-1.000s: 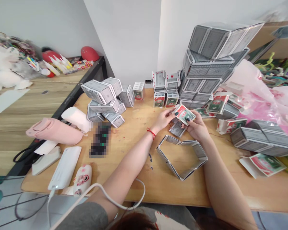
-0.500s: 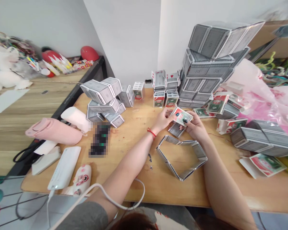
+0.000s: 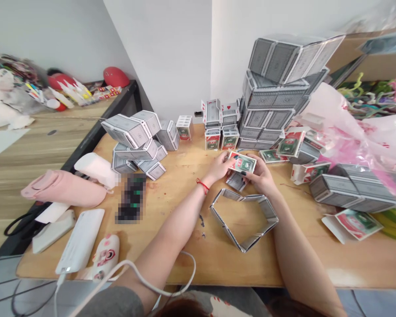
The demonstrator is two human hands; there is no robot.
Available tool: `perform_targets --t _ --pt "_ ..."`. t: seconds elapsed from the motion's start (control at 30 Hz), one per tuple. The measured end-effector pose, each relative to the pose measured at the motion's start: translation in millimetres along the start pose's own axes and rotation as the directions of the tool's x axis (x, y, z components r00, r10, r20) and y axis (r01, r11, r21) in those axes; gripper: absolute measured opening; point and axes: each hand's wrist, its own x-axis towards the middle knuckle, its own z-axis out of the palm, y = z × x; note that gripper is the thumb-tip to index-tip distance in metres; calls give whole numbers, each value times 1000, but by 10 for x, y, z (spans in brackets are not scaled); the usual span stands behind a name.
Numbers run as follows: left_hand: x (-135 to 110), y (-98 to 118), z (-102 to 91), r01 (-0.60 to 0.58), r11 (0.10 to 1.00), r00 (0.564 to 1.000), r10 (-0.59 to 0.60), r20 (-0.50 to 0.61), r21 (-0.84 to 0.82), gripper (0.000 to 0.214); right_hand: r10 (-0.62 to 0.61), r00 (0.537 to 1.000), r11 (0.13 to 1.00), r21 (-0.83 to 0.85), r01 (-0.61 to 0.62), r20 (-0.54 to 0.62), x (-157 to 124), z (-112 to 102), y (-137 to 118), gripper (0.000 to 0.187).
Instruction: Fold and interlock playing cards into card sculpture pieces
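Both of my hands hold a red, green and white playing-card box (image 3: 242,162) above the wooden table (image 3: 185,251). My left hand (image 3: 219,165) pinches its left end, a red string on the wrist. My right hand (image 3: 259,175), with dark nails, grips its right side with the fingers closed. Under the box lies a small pile of grey-backed cards (image 3: 235,181). Just in front of my hands stands a heart-shaped ring of joined cards (image 3: 243,211) on the table.
Folded card blocks are piled at the left (image 3: 135,138) and stacked high against the wall (image 3: 277,92). Card boxes (image 3: 354,222) and pink wrapping (image 3: 356,132) lie at the right. A pink pouch (image 3: 64,187), a white device (image 3: 81,240) and a cable (image 3: 152,281) sit at the left front.
The card box has been lowered and turned flatter between my hands, which have drawn closer together. The whole view has shifted slightly to the left.
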Motion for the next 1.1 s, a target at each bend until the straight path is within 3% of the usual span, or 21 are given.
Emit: perform_targets --t 0.17,0.33,0.47,0.6,0.73,0.9,1.0,1.1 --pt "40 -44 -5 -28 999 992 33 121 -41 20 -81 996 997 -17 81 -39 28 -9 66 75" --pt "43 -45 -26 -47 997 989 55 138 -57 25 -81 993 997 -21 80 -81 27 10 47 72" --pt "42 -29 -52 -83 994 982 94 162 -78 42 -90 983 995 28 96 -159 3 10 -17 69" --pt "42 -46 -40 13 998 993 -5 120 -64 42 -128 960 989 38 141 -251 -22 -17 -111 61" --pt "54 -90 0 85 993 993 -77 90 -87 37 -205 936 979 -77 190 -286 -1 -24 -271 56" --pt "63 -89 25 95 984 995 -91 34 -152 27 -263 941 954 -202 221 -214 137 45 -664 55" --pt "49 -65 16 66 994 997 -63 46 -87 20 -243 962 942 -264 205 -122 231 136 -963 59" --pt "37 -52 -6 -23 998 996 19 83 53 42 -216 975 940 -281 193 -52 293 237 -1181 61"
